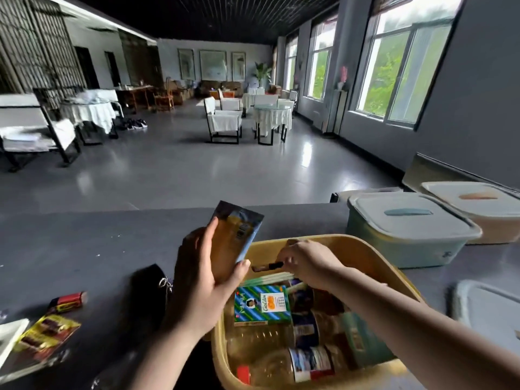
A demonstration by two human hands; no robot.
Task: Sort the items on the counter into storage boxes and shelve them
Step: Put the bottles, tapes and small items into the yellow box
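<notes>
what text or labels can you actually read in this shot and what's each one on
"Golden": on the orange panel of the green and blue striped box in the yellow bin.
Barcode, digits too blurred: on the blue and orange packet held by the left hand.
Print too blurred to read: yellow sachets on the counter, and bottle labels in the bin.

The packet [235, 237] held in the left hand [202, 277] is orange with blue edges. Under the right hand [304, 263], the open box [363, 257] is pale yellow; inside lies a carton [261, 305] striped green and blue with a white and orange label. Beyond the right hand, one closed box [408, 237] is pale green with a white lid, and the next box [484, 212] is cream. Left of the left hand lie yellow and red wrappers [47, 336].
</notes>
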